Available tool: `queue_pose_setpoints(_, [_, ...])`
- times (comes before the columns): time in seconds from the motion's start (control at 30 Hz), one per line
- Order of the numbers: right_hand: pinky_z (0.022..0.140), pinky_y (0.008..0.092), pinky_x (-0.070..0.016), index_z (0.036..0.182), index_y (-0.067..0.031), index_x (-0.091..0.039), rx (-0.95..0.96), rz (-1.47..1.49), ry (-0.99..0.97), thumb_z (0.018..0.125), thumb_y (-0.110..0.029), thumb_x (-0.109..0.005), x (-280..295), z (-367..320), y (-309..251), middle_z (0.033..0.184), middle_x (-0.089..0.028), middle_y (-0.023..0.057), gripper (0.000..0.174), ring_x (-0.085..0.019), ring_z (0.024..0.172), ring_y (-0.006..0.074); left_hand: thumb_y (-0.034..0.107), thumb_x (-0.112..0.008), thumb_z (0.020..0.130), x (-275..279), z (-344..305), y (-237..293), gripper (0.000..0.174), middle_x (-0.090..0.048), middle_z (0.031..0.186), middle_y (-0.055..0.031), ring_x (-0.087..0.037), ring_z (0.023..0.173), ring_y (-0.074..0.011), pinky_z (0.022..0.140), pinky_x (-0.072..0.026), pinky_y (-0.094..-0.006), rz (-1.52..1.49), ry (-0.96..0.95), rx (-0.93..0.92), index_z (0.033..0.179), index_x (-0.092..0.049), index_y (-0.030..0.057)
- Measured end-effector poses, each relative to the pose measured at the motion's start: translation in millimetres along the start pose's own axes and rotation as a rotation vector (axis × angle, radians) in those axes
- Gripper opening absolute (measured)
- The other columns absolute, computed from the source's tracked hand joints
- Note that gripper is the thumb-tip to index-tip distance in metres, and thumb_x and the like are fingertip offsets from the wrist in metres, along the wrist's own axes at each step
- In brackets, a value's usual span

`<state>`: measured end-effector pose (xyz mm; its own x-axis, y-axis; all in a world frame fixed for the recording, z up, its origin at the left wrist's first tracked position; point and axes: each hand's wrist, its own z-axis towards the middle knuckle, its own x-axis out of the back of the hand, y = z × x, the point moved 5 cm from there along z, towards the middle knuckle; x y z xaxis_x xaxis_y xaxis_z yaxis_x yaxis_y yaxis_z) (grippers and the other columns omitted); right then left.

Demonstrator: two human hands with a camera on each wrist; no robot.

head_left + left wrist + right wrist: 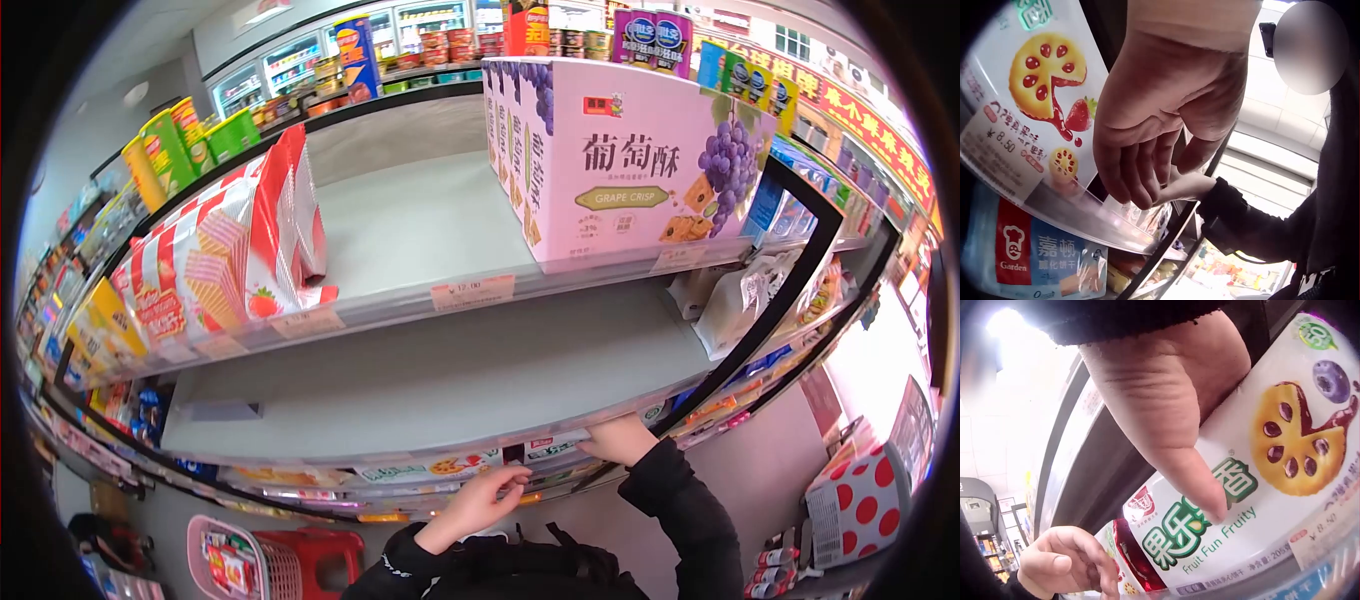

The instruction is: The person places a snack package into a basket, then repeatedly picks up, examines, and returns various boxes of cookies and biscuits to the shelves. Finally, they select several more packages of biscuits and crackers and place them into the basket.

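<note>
My right hand [620, 440] is at the lower shelf's front edge. In the right wrist view its thumb lies across the front of a white Fruit Fun Fruity biscuit pack [1300, 437] with a blueberry picture, while the fingers go over the top and are hidden behind it. My left hand [478, 508] hangs in front of the shelf, fingers loosely curled and holding nothing. Beside it in the left wrist view stands a similar white biscuit pack [1047, 78] with a strawberry picture. A blue Garden biscuit pack [1054, 256] sits lower down.
Above, a shelf [400, 215] bears pink grape crisp boxes [640, 160] and red-and-white wafer bags [220, 250]. Price tags [473, 293] line its edge. A black frame post [770, 320] slants at the right. On the floor stand a pink basket [205, 560] and a red stool [330, 555].
</note>
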<state>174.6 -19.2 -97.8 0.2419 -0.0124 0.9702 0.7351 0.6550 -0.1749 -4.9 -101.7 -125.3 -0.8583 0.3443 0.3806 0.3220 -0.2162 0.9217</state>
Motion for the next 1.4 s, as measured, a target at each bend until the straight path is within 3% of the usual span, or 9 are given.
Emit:
queue_pose_setpoints(0.27, [0.076,0.0438,-0.0397,0.086,-0.0008,-0.055,0.156,-0.018,0.043,0.059,-0.010,-0.059,15,-9,-9,0.088,-0.054,0.0168,0.029,-0.052,0.089,0.0332,0.007,-0.056,0.077,-10,-24,-1,0.037,-0.055,0.100,-0.0110,-0.054,0.090,-0.0175,0.078,-0.0438,-0.0283,0.128,0.365,0.077,0.111,-0.046,0.0004])
queue_pose_setpoints(0.47, [0.077,0.0414,-0.0394,0.087,-0.0006,-0.054,0.107,-0.127,-0.001,0.060,-0.007,-0.059,19,-16,-14,0.092,-0.054,0.0154,0.028,-0.050,0.093,0.0307,0.014,-0.063,0.073,-15,-19,-1,0.058,-0.048,0.111,-0.0163,-0.051,0.099,-0.0237,0.084,-0.0407,-0.0314,0.294,0.416,0.070,0.121,-0.035,-0.0035])
queue_pose_setpoints(0.5, [0.078,0.0403,-0.0388,0.090,-0.0014,-0.053,0.148,-0.116,0.101,0.060,-0.007,-0.059,21,-19,-16,0.092,-0.054,0.0143,0.031,-0.050,0.093,0.0297,0.016,-0.064,0.072,-15,-16,0,0.061,-0.047,0.112,-0.0174,-0.050,0.101,-0.0257,0.085,-0.0399,-0.0325,0.359,0.421,0.055,0.121,-0.033,-0.0039])
queue_pose_setpoints(0.63, [0.080,0.0391,-0.0366,0.104,-0.0038,-0.048,0.233,-0.096,0.203,0.056,-0.008,-0.066,23,-29,-17,0.099,-0.052,0.0123,0.051,-0.048,0.095,0.0290,0.017,-0.065,0.071,-19,-13,9,0.063,-0.046,0.113,-0.0188,-0.047,0.105,-0.0286,0.087,-0.0388,-0.0347,0.329,0.437,0.082,0.122,-0.033,-0.0035])
queue_pose_setpoints(0.7, [0.080,0.0380,-0.0370,0.103,-0.0036,-0.048,0.245,-0.058,0.218,0.056,-0.007,-0.064,29,-33,-20,0.098,-0.052,0.0116,0.049,-0.049,0.094,0.0280,0.017,-0.066,0.069,-21,-13,20,0.062,-0.044,0.112,-0.0212,-0.044,0.103,-0.0356,0.086,-0.0380,-0.0367,0.385,0.465,0.028,0.119,-0.035,-0.0015])
queue_pose_setpoints(0.9, [0.080,0.0351,-0.0389,0.099,-0.0026,-0.048,0.332,0.035,0.232,0.062,-0.004,-0.056,43,-45,-30,0.096,-0.054,0.0108,0.038,-0.051,0.090,0.0260,0.004,-0.064,0.061,-21,-17,38,0.056,-0.044,0.113,-0.0175,-0.044,0.103,-0.0345,0.086,-0.0382,-0.0378,0.553,0.517,-0.042,0.113,-0.044,0.0041])
queue_pose_setpoints(1.13, [0.080,0.0355,-0.0406,0.100,-0.0010,-0.048,0.435,0.037,0.304,0.070,-0.009,-0.052,85,-59,-58,0.097,-0.054,0.0115,0.032,-0.052,0.091,0.0251,0.001,-0.061,0.059,-1,-31,85,0.052,-0.051,0.110,-0.0141,-0.048,0.103,-0.0319,0.084,-0.0406,-0.0368,0.468,0.279,-0.193,0.109,-0.047,0.0042])
queue_pose_setpoints(1.27, [0.080,0.0354,-0.0413,0.101,-0.0007,-0.047,0.483,0.072,0.247,0.070,-0.010,-0.054,114,-60,-77,0.098,-0.054,0.0126,0.033,-0.053,0.091,0.0255,0.003,-0.062,0.060,13,-44,111,0.050,-0.056,0.102,-0.0119,-0.053,0.095,-0.0296,0.079,-0.0443,-0.0354,0.515,0.223,-0.194,0.108,-0.048,0.0055])
queue_pose_setpoints(1.4, [0.080,0.0344,-0.0420,0.101,-0.0010,-0.047,0.494,0.034,0.239,0.069,-0.010,-0.055,150,-58,-95,0.096,-0.054,0.0125,0.034,-0.053,0.090,0.0245,0.005,-0.065,0.058,30,-47,138,0.048,-0.057,0.103,-0.0117,-0.056,0.091,-0.0277,0.077,-0.0449,-0.0357,0.554,0.283,-0.368,0.104,-0.052,0.0043])
